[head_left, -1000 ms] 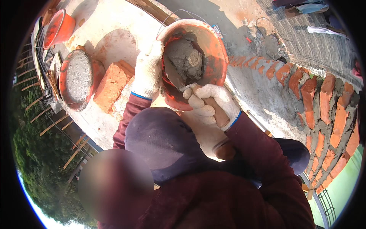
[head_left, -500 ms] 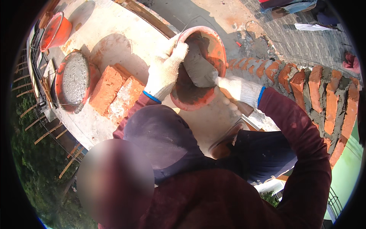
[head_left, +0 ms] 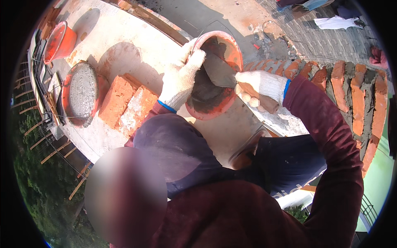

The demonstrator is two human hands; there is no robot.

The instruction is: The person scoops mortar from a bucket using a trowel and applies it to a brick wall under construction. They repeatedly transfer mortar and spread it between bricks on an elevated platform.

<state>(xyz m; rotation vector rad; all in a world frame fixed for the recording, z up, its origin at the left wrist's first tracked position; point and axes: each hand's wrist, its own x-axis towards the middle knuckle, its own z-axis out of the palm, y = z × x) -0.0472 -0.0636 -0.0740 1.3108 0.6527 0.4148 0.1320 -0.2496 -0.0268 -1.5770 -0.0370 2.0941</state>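
My left hand (head_left: 182,76), in a white knit glove with a blue cuff, is closed on the rim of an orange bucket (head_left: 236,49). The bucket is tilted, its mouth facing me, with grey mortar smears and some dark mortar inside. In my gloved right hand (head_left: 261,86) is a trowel (head_left: 221,72), gripped by its wooden handle, which shows below the fingers. The trowel's grey, mortar-coated blade reaches into the bucket's mouth. Whether the blade touches the bucket wall, I cannot tell.
Orange-red bricks (head_left: 120,101) lie left of my knee. Beyond them stand a bucket full of wet mortar (head_left: 82,93) and another orange bucket (head_left: 61,43). A brick wall (head_left: 339,84) with mortar joints curves along the right. At the left, the platform's edge drops toward greenery.
My right hand has turned and shifted slightly, bringing the trowel's handle and my fingers further into view. The blade has tilted within the bucket. My left hand keeps its hold on the rim.
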